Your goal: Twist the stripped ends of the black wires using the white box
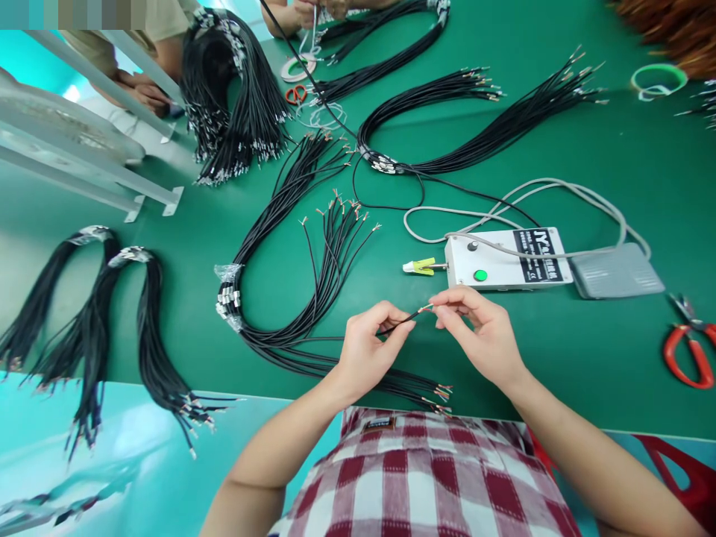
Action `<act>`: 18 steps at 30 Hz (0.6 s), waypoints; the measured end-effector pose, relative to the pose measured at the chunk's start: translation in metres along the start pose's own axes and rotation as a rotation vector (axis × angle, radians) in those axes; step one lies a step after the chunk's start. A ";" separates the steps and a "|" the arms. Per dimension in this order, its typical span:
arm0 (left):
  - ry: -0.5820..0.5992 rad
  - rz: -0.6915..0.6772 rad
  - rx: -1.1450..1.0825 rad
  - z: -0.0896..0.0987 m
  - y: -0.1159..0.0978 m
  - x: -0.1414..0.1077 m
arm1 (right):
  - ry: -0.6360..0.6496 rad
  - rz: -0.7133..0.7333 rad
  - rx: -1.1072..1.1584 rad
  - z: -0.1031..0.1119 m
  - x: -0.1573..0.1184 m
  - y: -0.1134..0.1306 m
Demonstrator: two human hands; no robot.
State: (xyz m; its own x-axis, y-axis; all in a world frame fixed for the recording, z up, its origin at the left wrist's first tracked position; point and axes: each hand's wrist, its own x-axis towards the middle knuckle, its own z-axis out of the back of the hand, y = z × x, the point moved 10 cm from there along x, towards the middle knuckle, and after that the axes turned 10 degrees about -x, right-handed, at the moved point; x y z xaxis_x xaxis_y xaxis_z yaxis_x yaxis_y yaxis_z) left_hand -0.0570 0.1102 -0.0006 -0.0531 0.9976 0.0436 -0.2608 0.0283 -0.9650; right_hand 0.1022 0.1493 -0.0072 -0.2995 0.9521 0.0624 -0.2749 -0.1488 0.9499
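Black cable (417, 314); axis up-right; left hand (366, 344) grips; tip at right hand (485, 332)

One held cable (405, 321), at least six cable bundles (258, 224), one white box (497, 261), one green button (480, 275), one black knob (473, 246), one grey pedal (620, 274), two rolls (286, 69), one scissors (296, 95), one cutter (694, 326)

Bright, even light — soft pale glare on the floor (224, 440); edges bend and blur, centre fairly crisp.

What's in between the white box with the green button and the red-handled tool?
A flat grey pad, right beside the box, as the head view shows.
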 end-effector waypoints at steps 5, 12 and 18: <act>-0.024 -0.039 0.021 -0.001 -0.006 0.001 | 0.025 -0.002 0.054 -0.005 -0.001 0.001; -0.018 0.019 -0.027 -0.002 0.001 -0.001 | -0.082 -0.011 0.050 -0.003 0.001 -0.001; 0.046 0.212 -0.359 -0.009 0.023 -0.002 | -0.058 -0.079 0.225 -0.012 0.002 -0.012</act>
State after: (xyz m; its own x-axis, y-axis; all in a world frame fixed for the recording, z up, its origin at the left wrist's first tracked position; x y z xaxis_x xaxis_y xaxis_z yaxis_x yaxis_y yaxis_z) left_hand -0.0537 0.1093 -0.0250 -0.0244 0.9853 -0.1694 0.1046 -0.1660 -0.9806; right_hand 0.0934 0.1493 -0.0219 -0.2302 0.9731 -0.0033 -0.0825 -0.0162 0.9965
